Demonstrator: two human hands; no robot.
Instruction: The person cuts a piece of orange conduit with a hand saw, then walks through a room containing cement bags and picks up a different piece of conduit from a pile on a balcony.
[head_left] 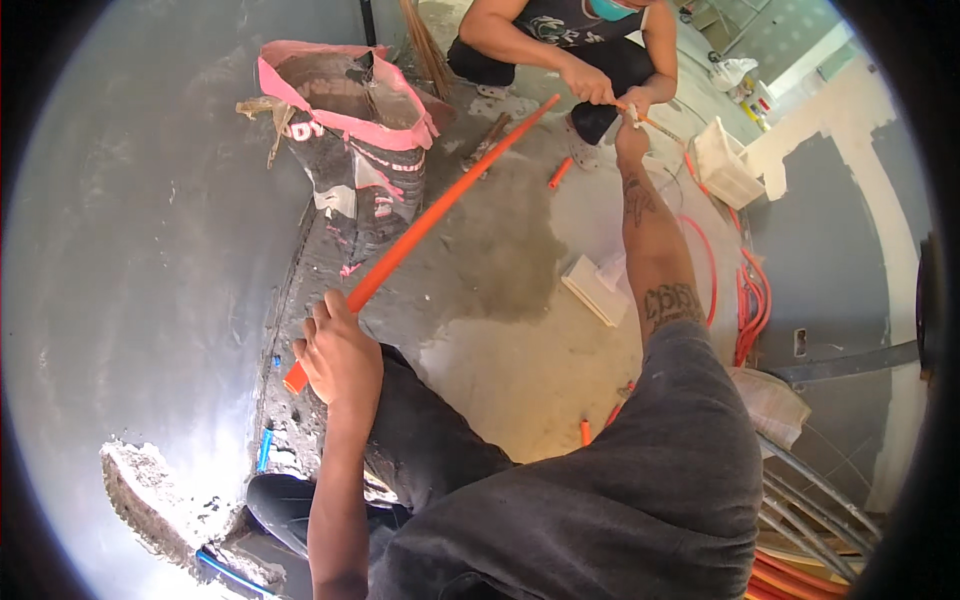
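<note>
My left hand (338,352) is closed round a long, straight orange pipe (440,208) near its lower end. The pipe slants up and away to the right, its far end in the air near a crouching co-worker. My right arm is stretched far forward. My right hand (632,142) is beside the co-worker's hands (590,82), its fingers closed at a small whitish piece (631,114) too small to name. A thinner orange tube (662,130) runs through that spot, and the co-worker grips it. What exactly my right fingers hold is hard to see.
A torn black-and-pink sack (345,130) stands by the grey wall. On the floor lie a short orange pipe piece (560,173) and a pale block (595,291). A white bin (727,165), coiled orange tubing (752,310) and metal rods (815,505) are on the right.
</note>
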